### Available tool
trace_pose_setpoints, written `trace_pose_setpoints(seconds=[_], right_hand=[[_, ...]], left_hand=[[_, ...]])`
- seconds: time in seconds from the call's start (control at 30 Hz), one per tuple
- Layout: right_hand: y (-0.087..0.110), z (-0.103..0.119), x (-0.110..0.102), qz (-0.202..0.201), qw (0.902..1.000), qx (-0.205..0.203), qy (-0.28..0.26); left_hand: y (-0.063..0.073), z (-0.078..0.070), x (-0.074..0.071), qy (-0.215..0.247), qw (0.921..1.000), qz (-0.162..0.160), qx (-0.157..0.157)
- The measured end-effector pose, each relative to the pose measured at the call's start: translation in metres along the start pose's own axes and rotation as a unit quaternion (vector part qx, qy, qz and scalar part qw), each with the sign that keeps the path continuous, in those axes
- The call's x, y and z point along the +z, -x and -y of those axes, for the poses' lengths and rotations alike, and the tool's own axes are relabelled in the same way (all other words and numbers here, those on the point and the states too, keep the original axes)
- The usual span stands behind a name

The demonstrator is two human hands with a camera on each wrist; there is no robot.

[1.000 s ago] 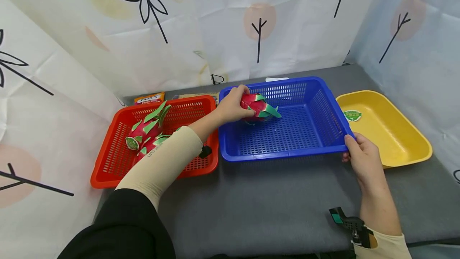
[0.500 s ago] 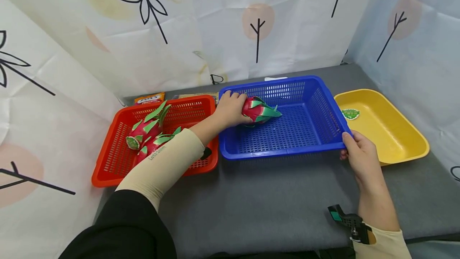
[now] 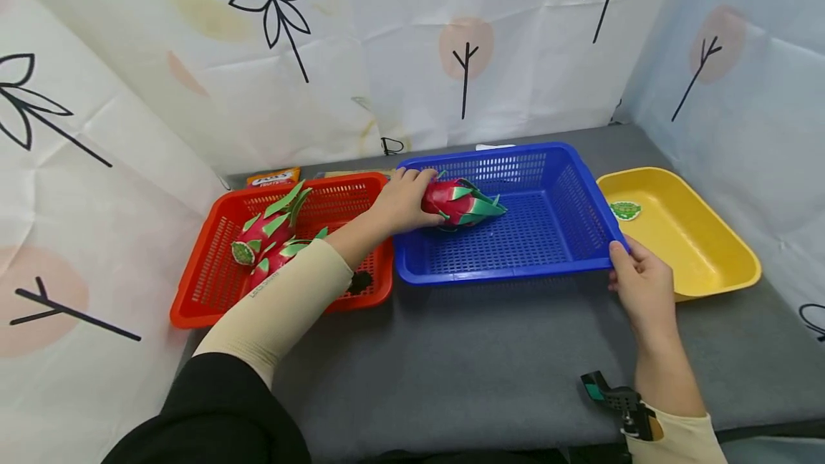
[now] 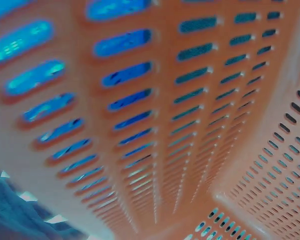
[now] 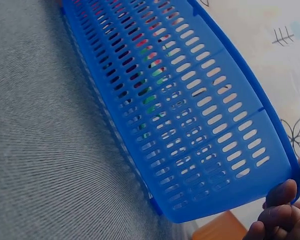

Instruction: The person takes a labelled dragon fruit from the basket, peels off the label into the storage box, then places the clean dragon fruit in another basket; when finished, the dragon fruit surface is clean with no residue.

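A pink-and-green dragon fruit lies in the left part of the blue basket. My left hand is at its left end, fingers loosened, with the thumb by the fruit's near side; whether they touch is hard to tell. In the left wrist view only basket walls show, not the hand's hold. My right hand pinches the blue basket's near right corner, thumb on the rim; its fingertips show there in the right wrist view. More dragon fruits lie in the red basket, partly behind my left forearm.
A yellow tray with a green patterned oval stands right of the blue basket. Behind the red basket lies an orange packet. The grey table is bounded by printed cloth walls.
My left hand has drawn back left from over the dragon fruit, which has settled lower in the blue basket. The right hand keeps its pinch on the corner.
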State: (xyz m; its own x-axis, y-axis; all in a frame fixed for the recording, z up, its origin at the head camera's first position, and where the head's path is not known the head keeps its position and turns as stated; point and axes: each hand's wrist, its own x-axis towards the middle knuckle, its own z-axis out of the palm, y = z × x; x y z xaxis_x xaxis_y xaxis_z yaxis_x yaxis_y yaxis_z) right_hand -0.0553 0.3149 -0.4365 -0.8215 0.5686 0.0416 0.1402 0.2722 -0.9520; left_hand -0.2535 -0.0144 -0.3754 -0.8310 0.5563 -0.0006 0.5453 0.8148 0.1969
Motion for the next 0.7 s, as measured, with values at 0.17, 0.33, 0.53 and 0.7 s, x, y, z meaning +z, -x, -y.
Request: trace_pose_setpoints(seconds=[0.17, 0.33, 0.53, 0.7], right_hand=[[0.010, 0.002, 0.001, -0.016, 0.9993, -0.008, 0.034], [0.026, 0.004, 0.000, -0.041, 0.9961, -0.004, 0.078], [0.042, 0.014, 0.001, -0.059, 0.9936, -0.069, 0.067], [0.048, 0.032, 0.009, -0.047, 0.9852, -0.143, 0.082]], left_hand=[[0.019, 0.001, -0.015, 0.036, 0.9993, 0.001, -0.005], [0.047, -0.006, -0.035, 0.066, 0.9977, 0.006, -0.008], [0.083, -0.028, -0.057, 0.108, 0.9929, -0.032, 0.037], [0.111, -0.045, -0.060, 0.187, 0.9754, -0.082, 0.083]])
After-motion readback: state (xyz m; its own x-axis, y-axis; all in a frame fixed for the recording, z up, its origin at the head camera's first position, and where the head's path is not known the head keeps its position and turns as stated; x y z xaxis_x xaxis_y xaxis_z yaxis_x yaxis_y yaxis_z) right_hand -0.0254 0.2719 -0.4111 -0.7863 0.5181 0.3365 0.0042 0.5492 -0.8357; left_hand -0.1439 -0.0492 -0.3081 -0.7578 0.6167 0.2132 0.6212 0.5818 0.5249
